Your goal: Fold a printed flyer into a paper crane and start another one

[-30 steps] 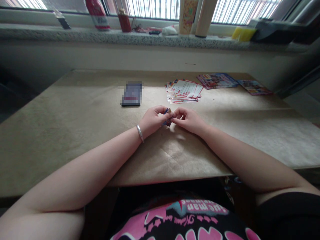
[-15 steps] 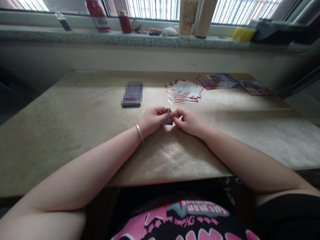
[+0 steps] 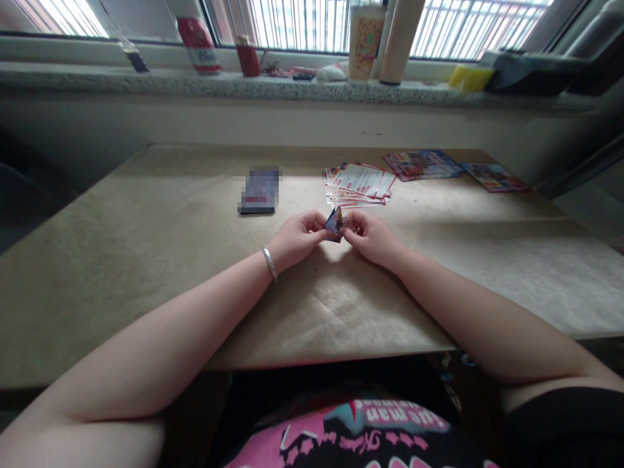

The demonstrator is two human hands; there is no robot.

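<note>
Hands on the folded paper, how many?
2: the left hand pinches the folded paper at its left side, the right hand at its right; some fingertips are hidden.

Small folded blue-and-multicoloured paper piece (image 3: 335, 224): sides partly hidden by left hand (image 3: 298, 238) and right hand (image 3: 371, 238); print too small to read. Flat dark rectangular object (image 3: 260, 190): face pixelated. White red-bordered printed cards (image 3: 363, 180): lower ones mostly covered, text illegible. Tall beige cylinder (image 3: 397, 45): top cut off. Black pink-printed shirt (image 3: 361, 437): cut off below.
</note>
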